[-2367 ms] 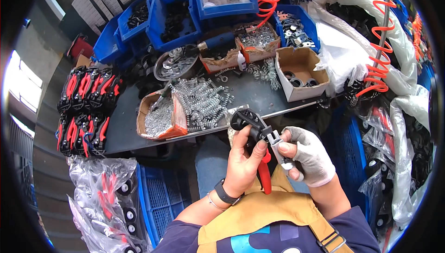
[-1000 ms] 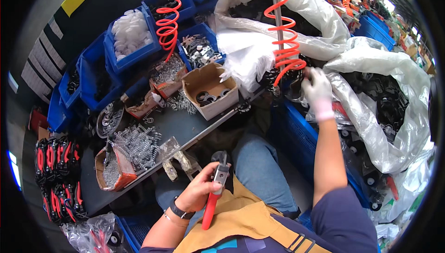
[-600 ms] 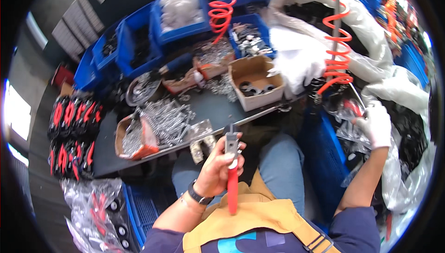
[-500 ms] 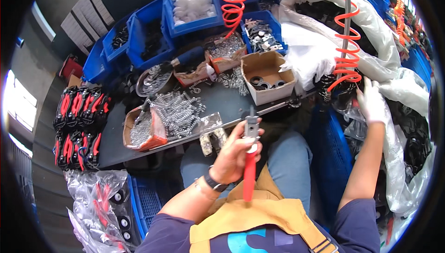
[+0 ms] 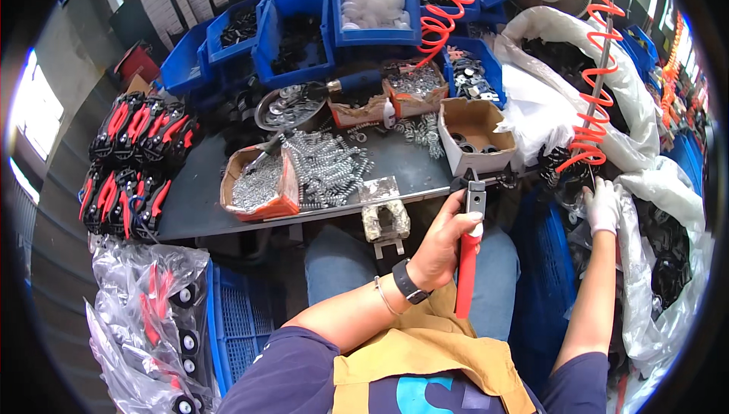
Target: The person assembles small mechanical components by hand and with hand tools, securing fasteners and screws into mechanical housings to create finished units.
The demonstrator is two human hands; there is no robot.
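My bare left hand [image 5: 442, 251] is closed around a red-handled tool part [image 5: 468, 273] above my lap. The part's grey metal head points up, in front of the bench edge, and its handle hangs down past my fingers. At the right, my right hand [image 5: 604, 209], in a white glove, is beside the large plastic bag [image 5: 636, 262] and just below a red coiled hose [image 5: 588, 129]. Its fingers look pinched together among dark parts; what they hold is too small to make out. A worn metal fixture [image 5: 385, 217] juts from the bench edge, left of the held part.
Springs [image 5: 326, 163] lie heaped on the bench beside an open carton of small metal parts [image 5: 262, 186]. Blue bins [image 5: 292, 42] line the back. Red-and-black hand tools [image 5: 125, 163] are stacked at the left. A white carton [image 5: 478, 160] holds dark rings. Blue crates [image 5: 239, 311] flank my legs.
The whole view has shifted. My left hand has carried the red-handled part slightly right and toward the bench. My right hand has drawn back a little from the coiled hose.
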